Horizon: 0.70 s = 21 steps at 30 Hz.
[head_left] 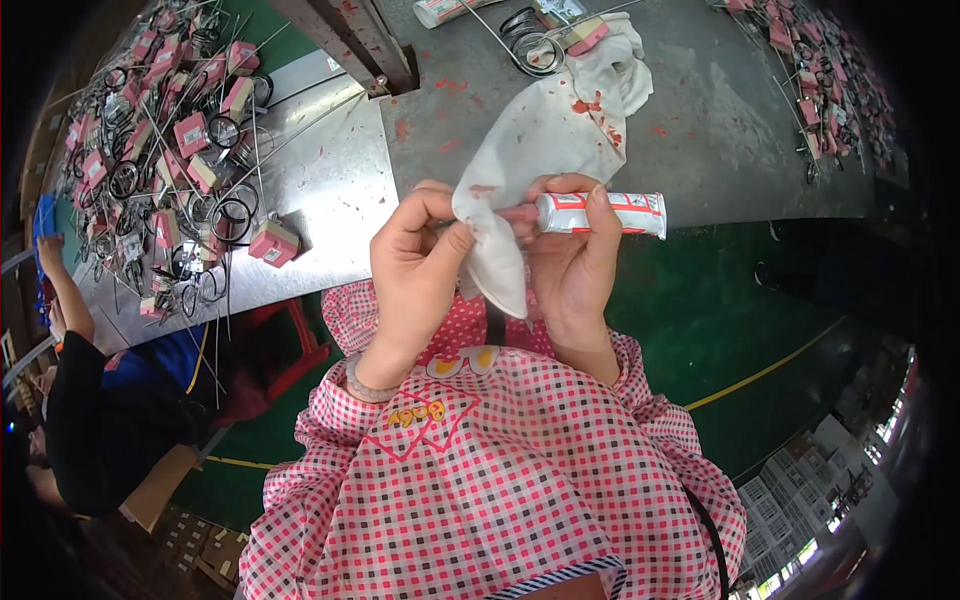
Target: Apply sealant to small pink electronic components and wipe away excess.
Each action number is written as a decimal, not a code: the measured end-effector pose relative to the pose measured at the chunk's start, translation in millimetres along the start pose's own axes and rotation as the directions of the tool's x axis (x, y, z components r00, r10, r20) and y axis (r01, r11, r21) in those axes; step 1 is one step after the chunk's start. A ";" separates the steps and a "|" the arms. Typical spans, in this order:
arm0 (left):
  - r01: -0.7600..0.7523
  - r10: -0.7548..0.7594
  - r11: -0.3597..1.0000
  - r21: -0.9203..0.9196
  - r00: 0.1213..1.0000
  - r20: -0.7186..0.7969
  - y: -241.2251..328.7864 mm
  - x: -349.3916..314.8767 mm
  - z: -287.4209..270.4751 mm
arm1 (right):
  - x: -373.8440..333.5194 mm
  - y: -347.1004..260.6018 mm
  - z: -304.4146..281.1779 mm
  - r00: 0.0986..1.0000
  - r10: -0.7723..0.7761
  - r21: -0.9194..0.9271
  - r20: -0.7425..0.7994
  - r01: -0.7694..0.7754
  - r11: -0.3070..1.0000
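My right hand [575,265] is closed round a white and red squeeze tube [620,212], its nozzle end pointing left. A white cloth [530,130] with red smears hangs over the table edge. My left hand [420,255] pinches the lower part of this cloth close to the tube's nozzle. Reddish matter shows where nozzle and cloth meet; whether they touch is partly hidden by the fingers. Beyond the cloth lie coiled black tubing [532,42] and a pink and cream block-shaped part [586,36].
A large heap of pink and cream parts with coiled wires [190,140] covers the table's left side; another pile [825,85] lies far right. A metal post [350,45] rises from the red-spotted grey table [720,130]. Another person [110,410] works at left.
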<state>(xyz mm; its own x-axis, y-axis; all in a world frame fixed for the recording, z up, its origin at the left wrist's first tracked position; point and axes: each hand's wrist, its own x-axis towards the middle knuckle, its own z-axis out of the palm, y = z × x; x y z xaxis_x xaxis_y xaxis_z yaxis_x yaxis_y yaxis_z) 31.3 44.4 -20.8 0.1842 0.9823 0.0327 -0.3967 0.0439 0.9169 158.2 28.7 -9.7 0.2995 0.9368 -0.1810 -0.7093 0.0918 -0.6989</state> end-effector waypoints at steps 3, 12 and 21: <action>-0.011 0.017 0.997 0.075 0.997 -0.079 -1.2 -1.3 2.4 | 0.2 2.2 0.6 0.999 0.045 -0.067 0.016 -0.044 0.997; 0.110 -0.125 0.780 0.616 0.992 -0.019 22.9 31.1 -18.6 | 22.3 -4.5 -17.4 0.992 -0.044 0.010 -0.117 0.046 0.999; -0.626 0.436 0.120 0.771 0.731 0.526 12.0 148.7 63.0 | 42.3 -21.5 -43.6 0.989 -0.092 0.147 -0.111 0.108 0.983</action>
<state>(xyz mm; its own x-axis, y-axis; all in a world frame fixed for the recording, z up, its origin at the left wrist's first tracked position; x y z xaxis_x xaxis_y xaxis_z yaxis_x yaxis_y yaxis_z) 110.6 179.5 20.1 0.4344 0.6414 0.6324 0.5303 -0.7497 0.3960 214.0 51.6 -32.6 0.4329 0.8808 -0.1917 -0.7590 0.2415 -0.6047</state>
